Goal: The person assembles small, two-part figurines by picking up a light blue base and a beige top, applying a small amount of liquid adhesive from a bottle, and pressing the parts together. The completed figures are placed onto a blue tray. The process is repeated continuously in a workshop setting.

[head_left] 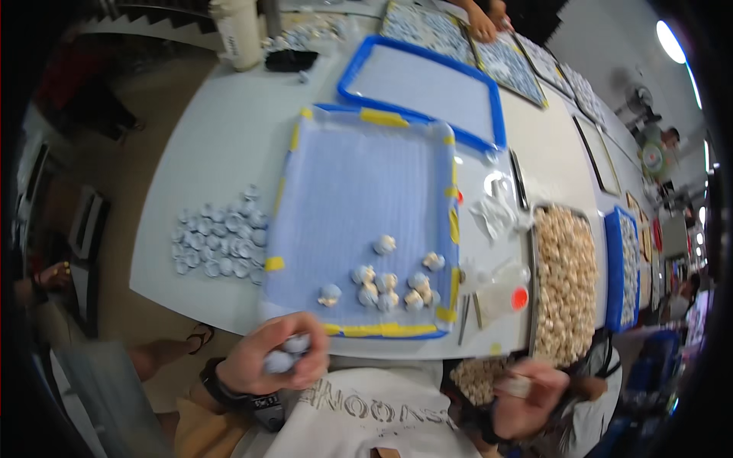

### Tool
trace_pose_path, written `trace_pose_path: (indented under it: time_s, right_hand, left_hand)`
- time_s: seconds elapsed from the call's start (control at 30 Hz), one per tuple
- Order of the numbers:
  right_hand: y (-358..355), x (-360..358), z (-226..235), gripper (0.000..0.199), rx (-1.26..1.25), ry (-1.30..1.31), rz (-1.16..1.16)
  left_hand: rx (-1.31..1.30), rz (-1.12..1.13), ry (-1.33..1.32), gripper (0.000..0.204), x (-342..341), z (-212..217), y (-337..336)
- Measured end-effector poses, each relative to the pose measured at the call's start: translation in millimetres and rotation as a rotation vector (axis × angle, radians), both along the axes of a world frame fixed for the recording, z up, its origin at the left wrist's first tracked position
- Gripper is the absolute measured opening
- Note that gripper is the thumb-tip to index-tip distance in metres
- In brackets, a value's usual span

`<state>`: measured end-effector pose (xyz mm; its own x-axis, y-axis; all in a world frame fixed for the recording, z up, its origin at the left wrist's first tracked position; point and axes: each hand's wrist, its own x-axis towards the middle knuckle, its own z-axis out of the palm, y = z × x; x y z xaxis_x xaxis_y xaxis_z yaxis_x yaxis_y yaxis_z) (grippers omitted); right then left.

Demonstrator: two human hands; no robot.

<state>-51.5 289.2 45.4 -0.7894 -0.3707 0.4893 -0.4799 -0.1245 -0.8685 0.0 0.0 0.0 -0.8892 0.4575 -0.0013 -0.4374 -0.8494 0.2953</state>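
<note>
My left hand (269, 347) is curled around a few small pale blue caps (281, 361), just off the near left corner of a lined tray (351, 175) edged with yellow tape. Low on the right, my right hand (532, 401) pinches a small cream-coloured piece (517, 385). Several rounded pieces, part pale blue and part cream (387, 290), lie in the tray's near right area. A heap of loose pale blue cup-shaped caps (221, 237) sits on the table left of the tray. Cream pieces (565, 267) fill a long tray to the right.
Beyond the lined tray is a blue-rimmed tray (496, 114). A clear bottle with a red cap (519, 298), a thin tool (464, 320) and crumpled white tissue (496, 214) lie right of it. Another person's hands (482, 27) work over filled trays at the far side.
</note>
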Motion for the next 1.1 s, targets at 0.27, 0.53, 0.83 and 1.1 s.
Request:
trace_pose_path:
  time_s: [0.27,0.53,0.83,1.1]
  right_hand:
    - [-37,-9,-10,0.036,0.060,0.067,-0.145]
    - [-40,-7,-24,0.041,0.259,0.274,-0.163]
    - [-33,-6,-22,0.036,0.353,0.255,-0.159]
    - [32,-20,36,0.030,0.808,0.346,-0.521]
  left_hand:
    - [-0.233,-0.531,-0.098,0.036,-50,12,54]
    - [-0.520,-0.411,-0.114,0.023,-40,23,62]
    - [-0.498,-0.412,-0.016,0.022,-44,11,63]
    - [-0.344,-0.230,-0.133,0.039,-49,5,61]
